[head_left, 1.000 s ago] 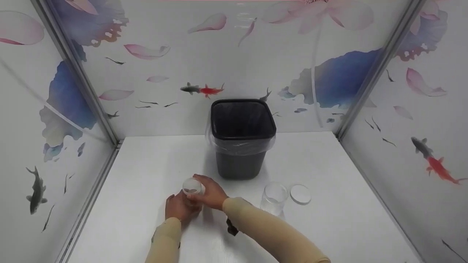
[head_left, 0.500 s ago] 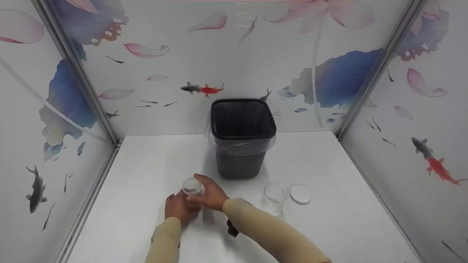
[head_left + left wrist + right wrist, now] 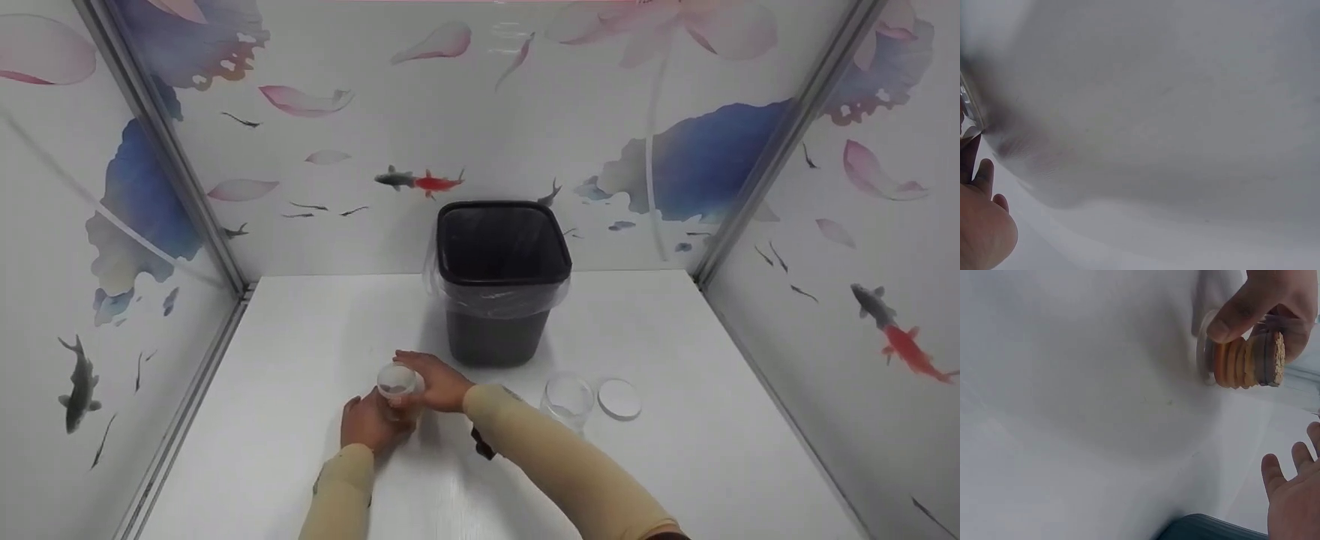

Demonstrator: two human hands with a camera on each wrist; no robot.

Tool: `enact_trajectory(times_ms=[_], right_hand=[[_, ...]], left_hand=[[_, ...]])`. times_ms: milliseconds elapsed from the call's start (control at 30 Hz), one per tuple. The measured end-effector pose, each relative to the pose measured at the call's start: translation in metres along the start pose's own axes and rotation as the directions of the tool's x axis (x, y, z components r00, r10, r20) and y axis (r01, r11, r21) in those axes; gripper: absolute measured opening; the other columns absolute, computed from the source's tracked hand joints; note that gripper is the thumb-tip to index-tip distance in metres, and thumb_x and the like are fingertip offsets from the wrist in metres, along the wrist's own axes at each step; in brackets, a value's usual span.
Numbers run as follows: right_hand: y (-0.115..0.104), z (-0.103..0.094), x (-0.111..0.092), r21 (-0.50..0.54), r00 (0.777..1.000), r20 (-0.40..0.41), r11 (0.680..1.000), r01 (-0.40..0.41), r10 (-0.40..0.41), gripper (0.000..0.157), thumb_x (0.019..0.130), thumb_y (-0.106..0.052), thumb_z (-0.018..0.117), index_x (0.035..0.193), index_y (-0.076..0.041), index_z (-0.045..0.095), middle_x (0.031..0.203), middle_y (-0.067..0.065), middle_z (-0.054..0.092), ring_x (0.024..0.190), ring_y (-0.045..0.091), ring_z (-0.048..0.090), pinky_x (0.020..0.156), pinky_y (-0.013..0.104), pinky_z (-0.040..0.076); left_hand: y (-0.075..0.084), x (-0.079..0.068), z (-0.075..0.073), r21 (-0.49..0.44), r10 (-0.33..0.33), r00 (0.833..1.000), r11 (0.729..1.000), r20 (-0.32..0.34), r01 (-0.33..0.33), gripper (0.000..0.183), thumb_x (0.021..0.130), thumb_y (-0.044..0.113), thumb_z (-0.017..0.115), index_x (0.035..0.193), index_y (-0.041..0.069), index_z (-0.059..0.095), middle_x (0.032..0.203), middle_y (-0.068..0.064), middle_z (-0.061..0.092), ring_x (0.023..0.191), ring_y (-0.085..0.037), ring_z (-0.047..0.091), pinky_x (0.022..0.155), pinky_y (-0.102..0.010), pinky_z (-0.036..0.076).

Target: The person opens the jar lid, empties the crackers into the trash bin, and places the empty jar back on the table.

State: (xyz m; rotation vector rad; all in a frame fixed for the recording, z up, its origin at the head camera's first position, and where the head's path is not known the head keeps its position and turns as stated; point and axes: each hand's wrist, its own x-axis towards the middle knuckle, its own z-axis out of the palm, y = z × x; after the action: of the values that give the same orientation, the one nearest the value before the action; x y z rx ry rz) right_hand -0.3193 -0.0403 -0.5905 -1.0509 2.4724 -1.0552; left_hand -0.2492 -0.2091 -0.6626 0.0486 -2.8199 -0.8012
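My left hand [image 3: 373, 422] grips the lower part of a clear jar [image 3: 396, 379]. The right hand [image 3: 437, 381] is at the jar's upper part, thumb on the near side and fingers round the far side. In the right wrist view, a stack of round biscuits [image 3: 1241, 363] in tan, dark and oat-like colours shows through the wall. Several fingers of the right hand [image 3: 1294, 489] appear there spread and apart from the jar. Part of the jar [image 3: 968, 98] and a hand [image 3: 985, 225] enter at the left wrist view's edge. Whether a lid is on it, I cannot tell.
A second clear jar [image 3: 568, 399] stands to the right on the white table [image 3: 300, 322], partly behind the right sleeve. Next to it lies a white lid [image 3: 619, 399]. At the back stands a black bin [image 3: 495, 337] with a clear liner. Printed panels [image 3: 315, 247] enclose the table.
The right hand and forearm have shifted slightly away from me, the wrist turning a little at the jar. My left hand holds the jar in nearly the same place.
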Motion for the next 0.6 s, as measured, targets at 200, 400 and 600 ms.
enact_trajectory(times_ms=[200, 400, 600], right_hand=[[-0.004, 0.011, -0.009, 0.082, 0.996, -0.075, 0.996, -0.043, 0.049, 0.087, 0.085, -0.051, 0.075, 0.153, -0.012, 0.038, 0.155, 0.002, 0.039, 0.142, 0.017, 0.034, 0.116, 0.039, 0.026], [-0.012, 0.035, -0.018, 0.184, 0.959, -0.238, 0.977, -0.109, 0.152, 0.087, 0.084, -0.054, 0.075, 0.152, -0.013, 0.040, 0.151, 0.002, 0.043, 0.138, 0.019, 0.039, 0.114, 0.043, 0.031], [-0.005, 0.016, -0.013, 0.097, 0.990, -0.127, 0.994, -0.047, 0.059, 0.084, 0.087, -0.053, 0.072, 0.153, -0.014, 0.039, 0.156, -0.001, 0.037, 0.143, 0.017, 0.034, 0.116, 0.041, 0.027]], left_hand=[[-0.003, -0.002, 0.000, -0.016, 0.009, 1.000, 1.000, -0.013, -0.009, 0.072, 0.071, 0.036, 0.088, 0.130, 0.004, 0.060, 0.115, -0.010, 0.071, 0.112, -0.029, 0.064, 0.110, -0.061, 0.029], [-0.004, -0.002, 0.001, -0.018, 0.042, 0.998, 0.999, -0.048, -0.043, 0.075, 0.069, 0.033, 0.089, 0.131, 0.002, 0.060, 0.116, -0.013, 0.070, 0.111, -0.031, 0.065, 0.109, -0.059, 0.030], [0.001, -0.001, 0.002, 0.009, 0.032, 0.999, 0.999, -0.032, -0.032, 0.069, 0.072, 0.033, 0.087, 0.128, 0.002, 0.062, 0.109, -0.010, 0.072, 0.107, -0.029, 0.066, 0.108, -0.062, 0.031]])
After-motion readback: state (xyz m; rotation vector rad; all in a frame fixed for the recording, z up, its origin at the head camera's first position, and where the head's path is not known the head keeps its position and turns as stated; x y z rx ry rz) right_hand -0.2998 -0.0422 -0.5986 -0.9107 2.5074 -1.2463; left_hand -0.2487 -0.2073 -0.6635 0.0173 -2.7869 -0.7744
